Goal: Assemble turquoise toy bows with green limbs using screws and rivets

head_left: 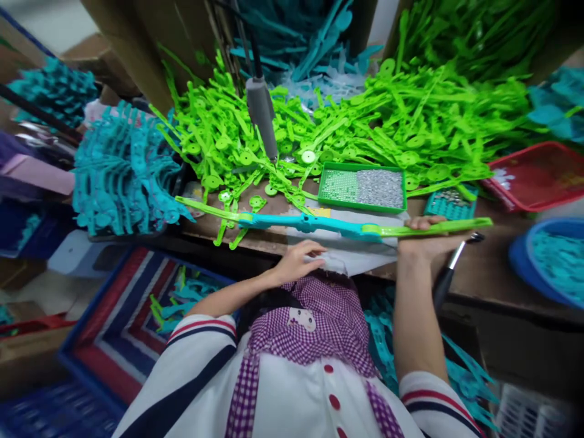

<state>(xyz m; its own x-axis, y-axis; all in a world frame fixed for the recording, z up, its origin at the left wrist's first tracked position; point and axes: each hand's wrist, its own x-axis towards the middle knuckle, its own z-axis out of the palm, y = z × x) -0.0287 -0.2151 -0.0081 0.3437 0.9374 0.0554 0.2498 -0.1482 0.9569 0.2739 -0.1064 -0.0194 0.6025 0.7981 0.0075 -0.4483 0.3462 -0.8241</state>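
My right hand (422,236) is closed around the right green arm of a long plastic piece (305,223), blue in the middle with a green arm at each end. This piece stretches level across the front of the bench, over a white sheet (365,255). Below its blue middle is my left hand (301,260), fingers loosely bent and apart from the thumb, beside the sheet's front edge. Close to my right wrist, a black-handled tool (449,274) with a metal shaft slants over the bench edge. A grey electric screwdriver (262,115) hangs point-down above the green parts.
Loose green plastic parts (438,115) heap across the back. A green tray (365,205) holds small metal pieces, with a teal tray (451,207) beside it. Stacked blue parts (128,170) stand left. A red tray (538,176) and blue tub (524,249) sit right.
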